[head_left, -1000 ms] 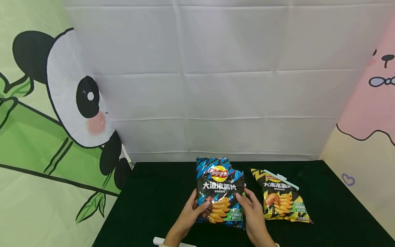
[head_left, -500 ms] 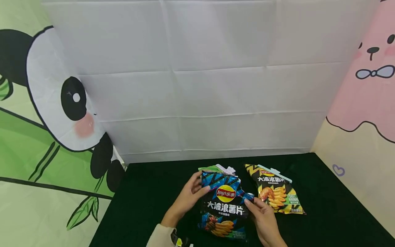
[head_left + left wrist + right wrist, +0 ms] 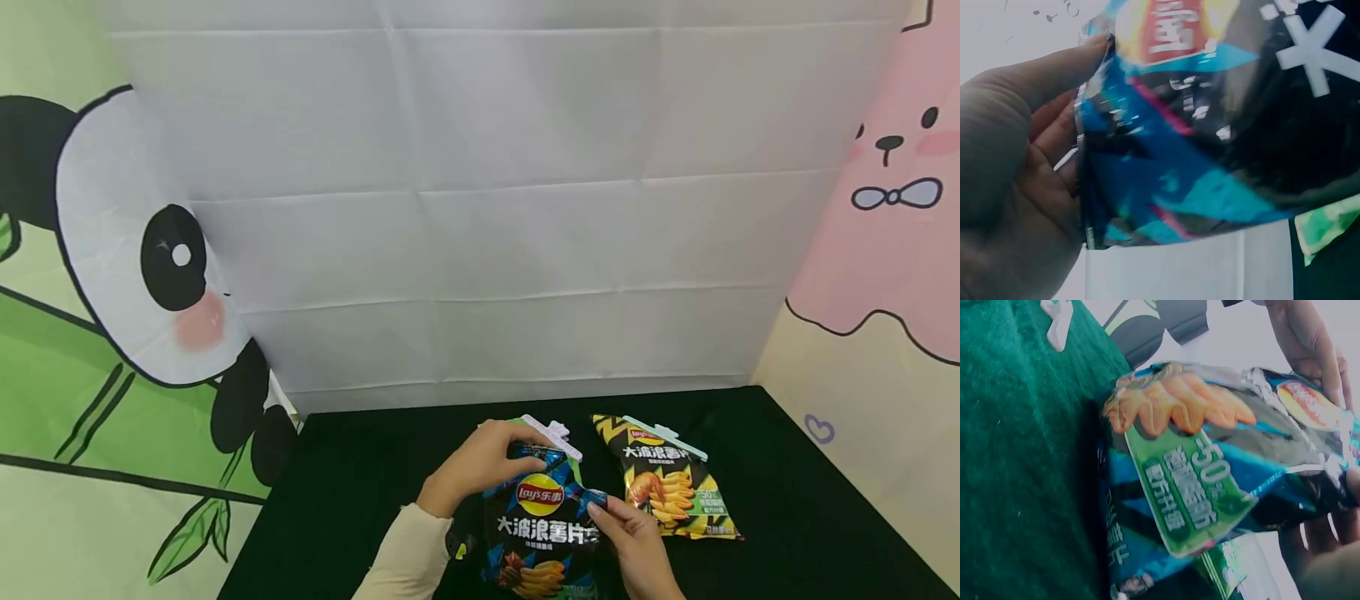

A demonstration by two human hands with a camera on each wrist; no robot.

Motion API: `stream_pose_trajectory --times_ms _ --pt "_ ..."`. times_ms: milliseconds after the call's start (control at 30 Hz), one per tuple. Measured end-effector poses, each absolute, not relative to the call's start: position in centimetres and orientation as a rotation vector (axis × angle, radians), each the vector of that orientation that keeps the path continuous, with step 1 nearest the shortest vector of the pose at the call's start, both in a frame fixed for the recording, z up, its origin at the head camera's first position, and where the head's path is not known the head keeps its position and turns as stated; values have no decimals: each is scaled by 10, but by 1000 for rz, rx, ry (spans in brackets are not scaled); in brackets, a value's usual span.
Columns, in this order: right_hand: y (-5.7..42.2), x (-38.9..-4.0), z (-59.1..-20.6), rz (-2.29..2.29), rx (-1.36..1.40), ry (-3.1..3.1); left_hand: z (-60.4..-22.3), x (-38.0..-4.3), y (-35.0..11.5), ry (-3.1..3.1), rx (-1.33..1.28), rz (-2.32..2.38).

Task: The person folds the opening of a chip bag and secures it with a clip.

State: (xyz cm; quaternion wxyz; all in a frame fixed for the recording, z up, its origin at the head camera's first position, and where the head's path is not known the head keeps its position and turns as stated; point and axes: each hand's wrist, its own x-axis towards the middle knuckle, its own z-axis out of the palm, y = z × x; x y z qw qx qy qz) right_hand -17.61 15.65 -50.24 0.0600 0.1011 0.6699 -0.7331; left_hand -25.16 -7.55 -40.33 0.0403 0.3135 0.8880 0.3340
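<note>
A blue and black bag of potato chips [image 3: 543, 533] stands between my hands, its upper right corner torn or creased down. My left hand [image 3: 483, 467] reaches over the bag's top edge and pinches it, thumb in front. In the left wrist view the thumb of the left hand [image 3: 1016, 144] lies against the printed front, the other fingers behind. Lower at the bag's right edge, my right hand [image 3: 637, 542] pinches the crumpled corner. In the right wrist view the bag's bottom [image 3: 1116, 550] is close over the dark green cloth [image 3: 1029, 456].
Behind the held bag lies a green bag [image 3: 576, 471], closed with a pale lilac bag clip [image 3: 553, 435]. To the right lies a yellow and black chip bag [image 3: 675, 492] with a light blue clip [image 3: 666, 437]. A white clip [image 3: 1059, 325] lies on the cloth.
Both hands have moved up from the bag's lower sides, the left to the top edge and the right to the crumpled corner. The bag has come down and nearer, uncovering the green bag behind it.
</note>
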Motion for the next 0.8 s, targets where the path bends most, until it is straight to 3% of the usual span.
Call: stream_pose_trajectory --times_ms 167,433,667,800 --pt "150 -173 -507 -2287 153 1941 -404 -240 -84 2788 939 970" --pt "155 -173 -512 -2404 258 1880 -400 -238 -81 2731 1009 862" --pt "166 -170 -510 -2487 117 1813 -401 -243 -73 2701 997 916" --pt "159 -174 -506 -2464 274 1893 -401 -244 -70 2699 990 927"
